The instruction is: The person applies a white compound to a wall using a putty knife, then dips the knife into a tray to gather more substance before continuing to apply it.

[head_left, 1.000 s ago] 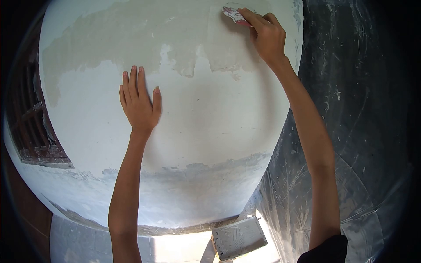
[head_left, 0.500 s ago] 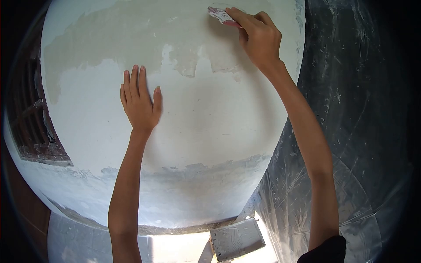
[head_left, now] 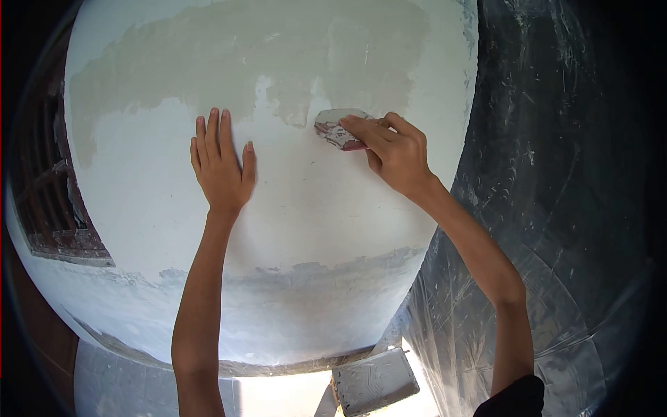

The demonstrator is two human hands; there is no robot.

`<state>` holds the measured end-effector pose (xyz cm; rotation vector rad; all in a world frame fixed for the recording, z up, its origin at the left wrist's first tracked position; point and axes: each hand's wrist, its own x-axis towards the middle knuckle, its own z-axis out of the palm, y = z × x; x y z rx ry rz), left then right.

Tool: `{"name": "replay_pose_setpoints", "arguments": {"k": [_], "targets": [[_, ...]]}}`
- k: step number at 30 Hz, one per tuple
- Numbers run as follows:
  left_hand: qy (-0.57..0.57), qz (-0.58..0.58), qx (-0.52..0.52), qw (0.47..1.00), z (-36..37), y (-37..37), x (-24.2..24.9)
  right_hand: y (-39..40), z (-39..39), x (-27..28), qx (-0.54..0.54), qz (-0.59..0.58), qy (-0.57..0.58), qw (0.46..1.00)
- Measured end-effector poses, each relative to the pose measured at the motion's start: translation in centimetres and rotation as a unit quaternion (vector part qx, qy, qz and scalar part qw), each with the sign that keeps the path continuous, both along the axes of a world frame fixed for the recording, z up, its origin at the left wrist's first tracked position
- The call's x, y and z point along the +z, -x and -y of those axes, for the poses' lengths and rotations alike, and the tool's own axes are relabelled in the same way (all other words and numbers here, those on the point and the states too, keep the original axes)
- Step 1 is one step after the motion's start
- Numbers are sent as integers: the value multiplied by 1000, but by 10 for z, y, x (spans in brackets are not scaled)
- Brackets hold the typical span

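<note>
My right hand grips a putty scraper, reddish and smeared with white putty, its blade against the wall just below the damp-looking patch. Flat on the white wall, further left, lies my left hand, with fingers stretched out and thumb apart, holding nothing. A greyish-beige band of putty spreads across the upper wall, with a ragged lower edge between my two hands.
Below the wall sits a tray with grey-white putty in it. Dark plastic sheeting hangs along the right side, splashed with white marks. A dark wooden window frame stands at the left.
My right hand has come down the wall and slightly left with the scraper, leaving fresh putty where it passed. My left hand stays where it was.
</note>
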<state>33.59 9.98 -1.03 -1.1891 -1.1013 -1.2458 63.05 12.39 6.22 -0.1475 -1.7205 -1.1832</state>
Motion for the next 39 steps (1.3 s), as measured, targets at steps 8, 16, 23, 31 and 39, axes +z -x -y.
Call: {"name": "replay_pose_setpoints", "arguments": {"k": [8, 16, 23, 31, 39], "targets": [[15, 5, 5, 1000, 1, -1, 0, 25, -23, 136, -28, -119, -106, 987], [7, 1, 8, 1000, 0, 0, 0, 11, -27, 3, -5, -41, -84, 996], [1, -1, 6, 1000, -1, 0, 0, -4, -6, 78, 0, -110, -102, 989], [3, 2, 3, 1000, 1, -1, 0, 12, -38, 6, -10, -100, -63, 993], [4, 3, -3, 1000, 1, -1, 0, 1, 15, 38, 79, -95, 296, 947]]}}
